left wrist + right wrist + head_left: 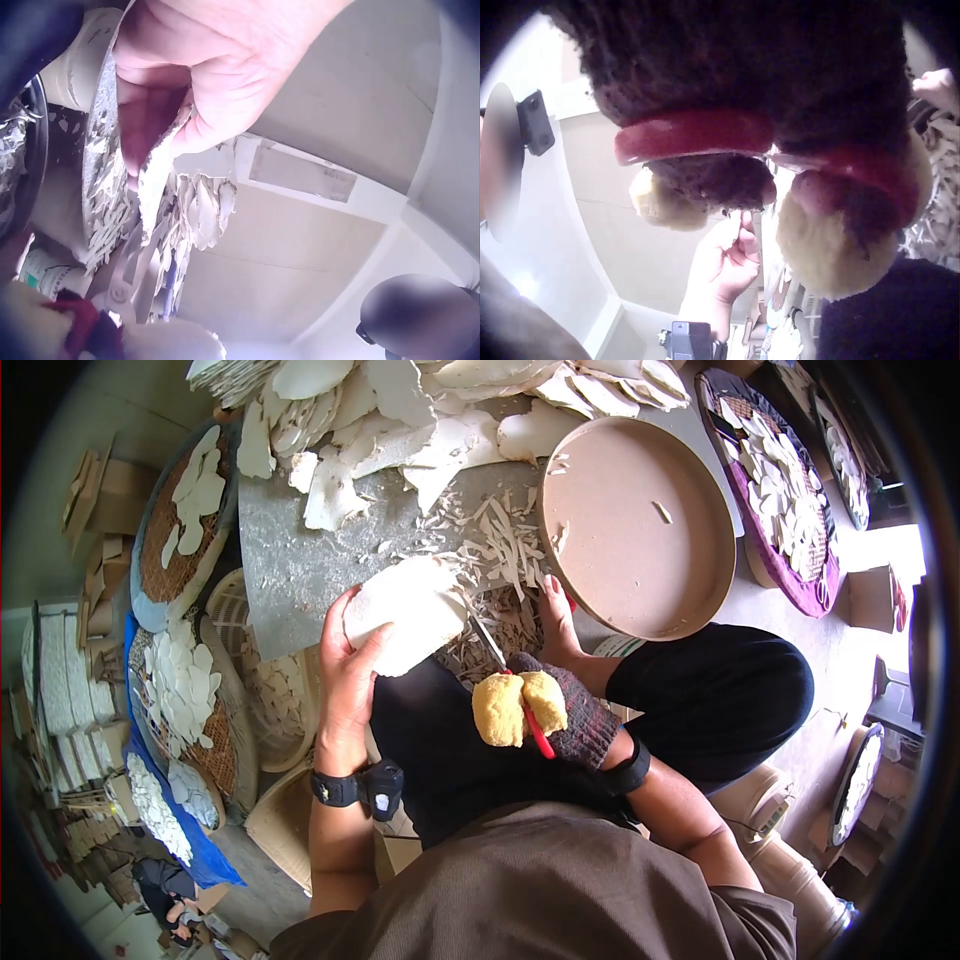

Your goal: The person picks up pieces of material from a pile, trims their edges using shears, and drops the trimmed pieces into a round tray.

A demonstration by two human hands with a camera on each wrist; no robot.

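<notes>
White sheet (408,617) is pinched by left hand (348,655) at surface's (285,565) near edge. Scissors (487,637) are gripped by right hand (578,708).

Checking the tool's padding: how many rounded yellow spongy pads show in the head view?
2: the left pad and the right pad, side by side at the dark-gloved right hand; others may be hidden.

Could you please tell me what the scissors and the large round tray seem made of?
Scissors: blades likely steel, grey with a metallic look; handles probably plastic, smooth and evenly red.
Large round tray: perhaps plastic, matte tan, uniformly coloured with a raised rim.
</notes>
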